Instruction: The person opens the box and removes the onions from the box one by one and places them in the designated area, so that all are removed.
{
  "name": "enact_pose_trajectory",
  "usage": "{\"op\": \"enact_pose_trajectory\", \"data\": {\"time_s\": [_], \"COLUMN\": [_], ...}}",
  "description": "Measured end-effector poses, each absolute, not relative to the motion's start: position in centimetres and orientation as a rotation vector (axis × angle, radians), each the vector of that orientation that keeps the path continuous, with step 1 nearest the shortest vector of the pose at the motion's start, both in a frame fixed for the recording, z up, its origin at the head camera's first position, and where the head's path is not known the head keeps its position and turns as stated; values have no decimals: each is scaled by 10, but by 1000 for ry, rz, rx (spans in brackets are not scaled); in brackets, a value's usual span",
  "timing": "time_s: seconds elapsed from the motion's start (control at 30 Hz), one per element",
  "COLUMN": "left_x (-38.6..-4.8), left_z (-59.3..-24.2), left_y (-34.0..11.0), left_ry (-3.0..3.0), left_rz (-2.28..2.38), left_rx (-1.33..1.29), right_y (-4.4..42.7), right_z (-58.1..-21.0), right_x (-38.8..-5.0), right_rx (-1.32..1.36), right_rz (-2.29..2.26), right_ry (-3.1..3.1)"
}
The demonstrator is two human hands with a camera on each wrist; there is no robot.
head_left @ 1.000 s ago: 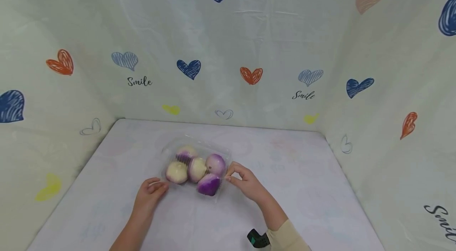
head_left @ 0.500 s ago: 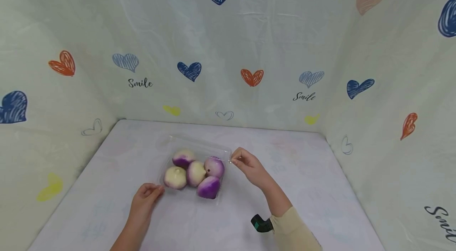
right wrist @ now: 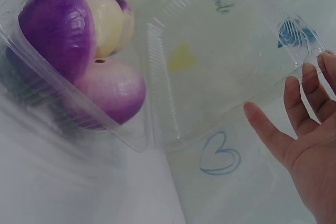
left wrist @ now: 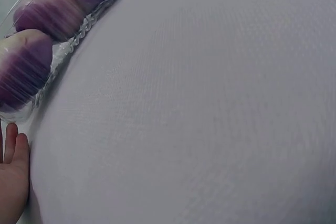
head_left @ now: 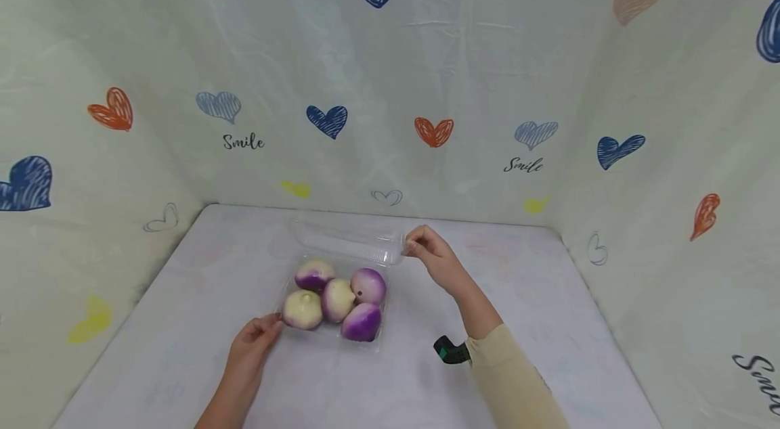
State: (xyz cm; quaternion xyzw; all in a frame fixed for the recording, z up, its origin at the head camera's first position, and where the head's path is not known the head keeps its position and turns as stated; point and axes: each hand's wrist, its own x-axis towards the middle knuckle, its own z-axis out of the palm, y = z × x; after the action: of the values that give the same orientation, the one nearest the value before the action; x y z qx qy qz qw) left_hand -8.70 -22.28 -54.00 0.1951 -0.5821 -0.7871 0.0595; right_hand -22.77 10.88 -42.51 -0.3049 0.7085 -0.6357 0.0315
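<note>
We see the right hand [head_left: 434,255] pinching the raised lid [head_left: 347,239] at its right edge; the left hand [head_left: 251,341] touches the near left corner of the box [head_left: 329,336], whether gripping or merely steadying we can't tell. Thin clear plastic, we'd judge: light, slick, bendy, best held by rim and lid edge. Five turnips [head_left: 338,300], probably its main weight, crowd the base on the table [head_left: 518,294]; beyond hangs patterned cloth [head_left: 475,77].
</note>
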Motion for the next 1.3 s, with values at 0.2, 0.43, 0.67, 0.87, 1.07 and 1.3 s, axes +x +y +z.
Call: {"op": "enact_pose_trajectory", "data": {"time_s": [0.2,0.43,0.67,0.87,1.07,1.3], "left_x": [-87,-88,-88,-89,-95,-95], "left_z": [-544,-549,-555,-547,-537,-540], "left_y": [-224,-223,-222,-224,-225,-226], "left_ry": [-1768,-1733,-1727,-1951,-2237,-2271], "left_rz": [-2366,-2401,-2396,-2242,-2137,-2183], "left_rx": [540,435,216,225,430,509], "right_y": [105,100,93,91,89,87], "right_z": [-421,-413,-391,-393,-398,-407], "right_x": [-240,-250,-243,-245,-248,-256], "right_rx": [-846,-790,-789,-754,-649,-667], "right_rz": [-1941,-1938,-1948,-2002,-2139,-2176], "right_ry": [2227,2219,2251,2271,2274,2222]}}
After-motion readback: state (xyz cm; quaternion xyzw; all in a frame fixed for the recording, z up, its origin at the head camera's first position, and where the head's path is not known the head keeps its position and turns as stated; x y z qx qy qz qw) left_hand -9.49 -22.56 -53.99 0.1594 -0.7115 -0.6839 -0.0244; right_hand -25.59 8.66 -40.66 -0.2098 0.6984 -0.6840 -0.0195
